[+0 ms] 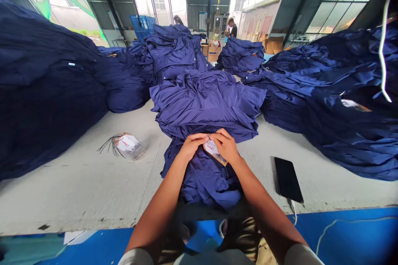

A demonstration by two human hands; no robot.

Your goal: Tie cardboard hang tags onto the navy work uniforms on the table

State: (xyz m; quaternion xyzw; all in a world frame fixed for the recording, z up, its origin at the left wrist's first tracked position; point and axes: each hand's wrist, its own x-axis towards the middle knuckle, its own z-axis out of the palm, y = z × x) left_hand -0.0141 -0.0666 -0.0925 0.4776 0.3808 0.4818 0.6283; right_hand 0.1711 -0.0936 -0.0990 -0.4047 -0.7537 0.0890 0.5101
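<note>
My left hand (196,143) and my right hand (226,144) meet over a navy garment (208,180) that hangs toward the table's front edge. Between them is a hang tag (215,151), white with an orange-brown edge, lying against the cloth under my right hand. The fingertips of both hands are pinched together at the tag's top end, where a small dark string shows. Exactly which fingers grip the string or cloth is too small to tell. Right behind my hands lies a stack of folded navy garments (208,99).
A bundle of hang tags (129,145) with black strings lies on the white table (124,186) at left. A black phone (288,179) with a white cable rests at right. Large navy garment piles (43,91) flank both sides. Another person (232,28) stands far back.
</note>
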